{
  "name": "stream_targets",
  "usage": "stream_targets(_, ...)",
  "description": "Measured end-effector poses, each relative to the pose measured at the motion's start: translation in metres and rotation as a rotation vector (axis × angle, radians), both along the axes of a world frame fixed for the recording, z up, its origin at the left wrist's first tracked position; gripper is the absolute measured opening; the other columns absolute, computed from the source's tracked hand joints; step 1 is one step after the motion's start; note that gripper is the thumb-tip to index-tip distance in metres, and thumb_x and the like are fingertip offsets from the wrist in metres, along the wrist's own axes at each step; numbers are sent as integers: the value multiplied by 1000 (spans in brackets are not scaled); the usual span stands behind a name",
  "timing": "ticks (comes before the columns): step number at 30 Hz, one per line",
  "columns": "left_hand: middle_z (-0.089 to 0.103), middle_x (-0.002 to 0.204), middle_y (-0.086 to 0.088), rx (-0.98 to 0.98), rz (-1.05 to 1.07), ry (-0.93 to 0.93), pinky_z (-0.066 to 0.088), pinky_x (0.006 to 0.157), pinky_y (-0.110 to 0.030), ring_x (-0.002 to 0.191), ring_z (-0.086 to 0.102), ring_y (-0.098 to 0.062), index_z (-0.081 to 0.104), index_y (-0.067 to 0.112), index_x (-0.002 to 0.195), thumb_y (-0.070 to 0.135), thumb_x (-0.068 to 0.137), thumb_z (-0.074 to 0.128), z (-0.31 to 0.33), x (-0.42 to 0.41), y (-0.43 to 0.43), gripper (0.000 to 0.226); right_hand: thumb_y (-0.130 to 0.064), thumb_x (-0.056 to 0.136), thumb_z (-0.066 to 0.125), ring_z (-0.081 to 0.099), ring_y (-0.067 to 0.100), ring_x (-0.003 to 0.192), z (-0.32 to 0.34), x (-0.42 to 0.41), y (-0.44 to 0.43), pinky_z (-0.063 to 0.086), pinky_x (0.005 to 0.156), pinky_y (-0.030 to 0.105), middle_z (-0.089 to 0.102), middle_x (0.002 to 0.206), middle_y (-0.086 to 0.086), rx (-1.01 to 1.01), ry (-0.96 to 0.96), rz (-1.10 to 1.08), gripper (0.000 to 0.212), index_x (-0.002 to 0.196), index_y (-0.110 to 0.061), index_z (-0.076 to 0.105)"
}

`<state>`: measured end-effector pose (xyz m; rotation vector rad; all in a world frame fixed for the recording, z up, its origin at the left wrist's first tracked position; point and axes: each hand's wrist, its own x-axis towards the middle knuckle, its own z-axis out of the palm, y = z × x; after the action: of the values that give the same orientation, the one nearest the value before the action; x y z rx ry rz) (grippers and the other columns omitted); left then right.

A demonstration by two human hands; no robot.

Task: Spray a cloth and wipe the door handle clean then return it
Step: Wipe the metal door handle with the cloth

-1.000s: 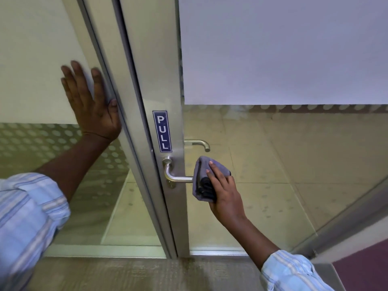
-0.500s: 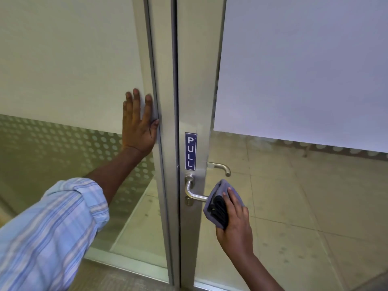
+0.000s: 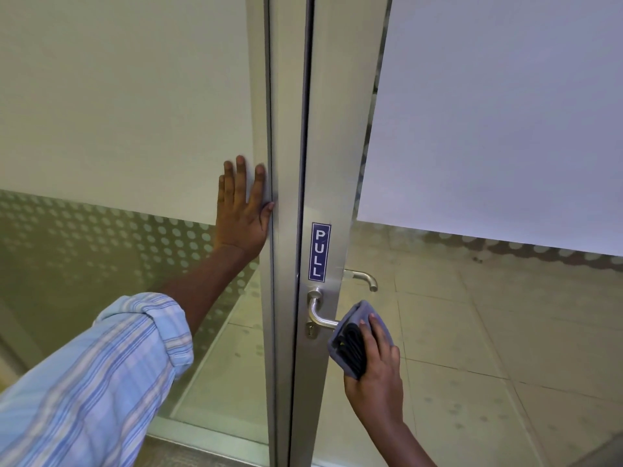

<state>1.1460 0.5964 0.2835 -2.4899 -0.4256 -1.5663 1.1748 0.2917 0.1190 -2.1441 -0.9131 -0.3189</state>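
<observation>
A glass door [image 3: 488,129] in a metal frame [image 3: 286,163]: the left hand [image 3: 243,210] presses flat, fingers spread, against the neighbouring pane [image 3: 118,112], while the right hand [image 3: 376,379] grips a folded cloth [image 3: 354,338] around the door handle [image 3: 318,311], below a sign [image 3: 319,251] reading "PULL".

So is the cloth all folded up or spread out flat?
Folded up. The cloth is bunched around the end of the door handle, with layered folds showing under the right hand.

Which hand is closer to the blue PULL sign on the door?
Right. The right hand holds the cloth on the handle just below the sign; the left hand rests flat on the glass panel, left of the frame.
</observation>
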Motion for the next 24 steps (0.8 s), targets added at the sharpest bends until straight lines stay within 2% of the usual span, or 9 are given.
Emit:
stream_targets(4,14,160,-30,-45,2,19,8,124,-50,149,9,-48,11,10,156,32,105,36,0,-2,-4,61,-2,60,79,52,30,113,-1,-15,10,52,54,25,25,156,-9,-9,40,-12,100,144,-30,32)
stream_targets(7,10,162,-27,-83,-6,36,7,124,-49,150,5,-45,7,13,157,31,105,38,-1,-4,-7,63,-7,64,77,49,25,120,-6,-28,20,54,66,26,24,157,-11,-18,56,30,95,145,-30,32)
stream_targets(10,9,163,-26,-101,-35,44,10,125,-50,151,4,-43,10,13,157,30,104,40,1,-8,-9,63,-13,72,71,44,17,124,-10,-41,32,49,82,22,17,155,-23,-17,113,79,84,147,-28,36)
stream_targets(12,10,163,-25,-106,-69,55,12,125,-50,151,4,-42,13,13,157,28,104,42,1,-13,-7,62,-9,74,70,44,15,120,-11,-49,40,41,86,18,19,153,-24,37,169,94,84,146,-33,34)
stream_targets(15,10,163,-24,-118,-104,85,12,125,-50,152,4,-39,16,14,157,23,103,47,-2,-22,-4,63,-5,75,69,47,16,122,-10,-54,49,36,93,17,30,153,-15,98,246,60,82,145,-31,35)
stream_targets(19,9,164,-22,-129,-108,128,11,125,-48,152,3,-38,20,14,156,20,101,52,-6,-32,-1,64,-4,75,70,47,18,128,-10,-54,57,40,96,21,37,153,-6,119,264,39,75,143,-21,44)
stream_targets(24,9,163,-23,-127,-106,155,11,125,-49,152,3,-38,22,12,156,21,101,53,-5,-34,-2,65,-9,77,69,47,16,129,-5,-57,65,46,104,35,41,149,-3,184,280,72,70,141,-20,44)
